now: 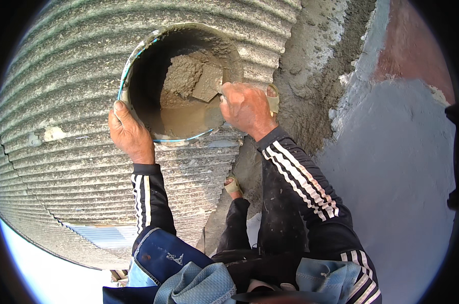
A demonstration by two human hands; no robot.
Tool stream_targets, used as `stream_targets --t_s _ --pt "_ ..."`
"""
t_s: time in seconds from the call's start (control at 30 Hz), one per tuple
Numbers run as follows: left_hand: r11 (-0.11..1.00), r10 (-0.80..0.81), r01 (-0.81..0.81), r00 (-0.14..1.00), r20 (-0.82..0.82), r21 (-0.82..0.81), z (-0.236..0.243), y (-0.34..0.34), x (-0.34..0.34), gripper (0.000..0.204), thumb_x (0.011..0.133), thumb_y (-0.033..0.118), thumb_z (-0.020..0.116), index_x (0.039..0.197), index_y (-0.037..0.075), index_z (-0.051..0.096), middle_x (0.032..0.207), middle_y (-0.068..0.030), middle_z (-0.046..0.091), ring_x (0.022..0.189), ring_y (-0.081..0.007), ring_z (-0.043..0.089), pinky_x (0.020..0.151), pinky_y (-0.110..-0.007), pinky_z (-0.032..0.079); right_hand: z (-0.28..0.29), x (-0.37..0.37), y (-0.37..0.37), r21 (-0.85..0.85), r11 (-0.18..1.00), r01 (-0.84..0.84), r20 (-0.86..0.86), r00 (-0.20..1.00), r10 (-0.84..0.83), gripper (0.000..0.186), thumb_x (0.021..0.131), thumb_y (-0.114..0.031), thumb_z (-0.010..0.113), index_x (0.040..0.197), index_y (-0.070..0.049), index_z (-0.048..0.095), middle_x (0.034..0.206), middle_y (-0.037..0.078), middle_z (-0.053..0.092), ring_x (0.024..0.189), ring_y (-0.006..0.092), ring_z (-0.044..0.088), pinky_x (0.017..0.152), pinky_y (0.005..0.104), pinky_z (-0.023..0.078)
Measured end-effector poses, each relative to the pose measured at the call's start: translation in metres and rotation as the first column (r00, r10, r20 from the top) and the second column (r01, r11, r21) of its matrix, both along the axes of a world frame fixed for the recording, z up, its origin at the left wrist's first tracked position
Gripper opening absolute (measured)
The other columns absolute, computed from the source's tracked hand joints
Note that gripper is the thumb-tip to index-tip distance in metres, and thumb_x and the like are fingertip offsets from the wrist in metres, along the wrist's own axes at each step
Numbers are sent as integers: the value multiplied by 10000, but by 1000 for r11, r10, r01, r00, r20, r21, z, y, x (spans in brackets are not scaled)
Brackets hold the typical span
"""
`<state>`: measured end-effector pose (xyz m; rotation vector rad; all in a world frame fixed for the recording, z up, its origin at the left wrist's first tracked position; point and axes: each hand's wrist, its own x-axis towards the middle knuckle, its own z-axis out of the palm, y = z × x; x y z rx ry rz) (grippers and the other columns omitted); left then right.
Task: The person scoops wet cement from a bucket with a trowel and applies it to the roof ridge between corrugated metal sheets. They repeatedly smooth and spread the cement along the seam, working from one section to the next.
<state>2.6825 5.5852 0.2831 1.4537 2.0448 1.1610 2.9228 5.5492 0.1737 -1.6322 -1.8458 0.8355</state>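
Observation:
A round bucket (124, 81) with a blue-edged, mortar-smeared rim rests tilted on the corrugated roof. My left hand (130, 133) is closed round its rim at the lower left. Inside lies a lump of wet grey-brown mortar (181, 76), with watery slurry (186, 119) below it. My right hand (244, 107) is a fist at the bucket's right side, shut on a trowel whose handle the fingers hide. The flat trowel blade (209, 82), coated in mortar, reaches into the bucket against the lump.
Weathered corrugated roof sheets (52, 177) spread to the left. A rough mortar strip (310, 96) runs along their right edge, beside a smooth grey surface (391, 177) with a reddish patch (414, 53). My sandalled feet (232, 185) stand near the sheet edge.

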Motion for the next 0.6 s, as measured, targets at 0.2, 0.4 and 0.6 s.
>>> stream_targets --t_s 0.2,0.4,0.6 --pt "983 111 -106 994 24 -152 -2 3 -27 632 1168 516 466 1183 -72 699 1073 -115 725 927 -174 626 855 -326 520 1 13 -11 123 991 61 -264 964 -27 155 856 -141 756 944 -29 692 778 131 688 722 331 696 649 463 554" --pt "988 -30 -35 915 -403 -152 -11 -4 -56 641 1183 453 423 1281 -140 647 1207 -249 715 1041 -312 639 959 -423 499 -60 111 -77 -548 833 -80 -771 434 -465 152 972 -102 695 1048 24 737 837 90 711 704 166 682 623 328 544" --pt "974 -105 -41 787 -608 -221 -14 -10 -67 557 1204 338 346 1406 -113 603 1357 -300 681 1143 -407 640 1035 -424 474 -116 191 -126 -678 246 693 -330 13 -944 214 1025 -155 523 1011 4 666 780 63 661 602 157 615 564 315 531"
